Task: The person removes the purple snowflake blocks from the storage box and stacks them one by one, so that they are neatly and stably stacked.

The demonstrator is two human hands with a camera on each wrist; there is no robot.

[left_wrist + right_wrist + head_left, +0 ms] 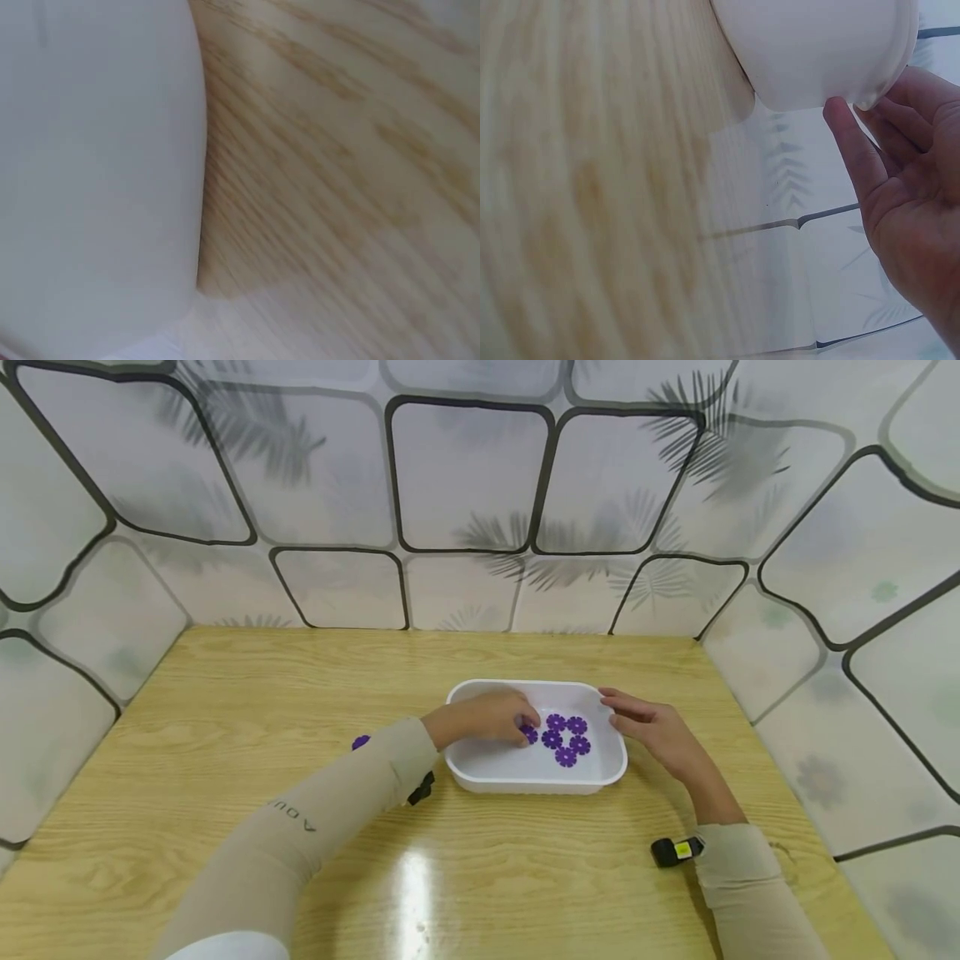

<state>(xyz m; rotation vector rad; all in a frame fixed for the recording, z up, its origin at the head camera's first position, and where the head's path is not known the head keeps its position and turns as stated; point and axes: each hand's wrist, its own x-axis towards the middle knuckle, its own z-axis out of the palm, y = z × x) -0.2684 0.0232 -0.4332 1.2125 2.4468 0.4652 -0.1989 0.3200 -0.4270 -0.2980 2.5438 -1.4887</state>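
Left hand (489, 716) pinches a purple disc (530, 735) inside the tray (498, 763)! Right hand (658, 739), grip loose, touches the rim (623, 762).

Lower left of frame: left arm in a beige, close-fitting sleeve (337, 797), gathered in folds toward the wrist; short line of dark lettering (292, 816), not fully legible. White fabric edge (232, 947) at bottom. Small black device (422, 789) by the wrist. Lower right: matching beige sleeve (753, 889), creased; black wrist unit (664, 853) with yellow patch (682, 850). Left hand (487, 717) and right hand (663, 741) bare.
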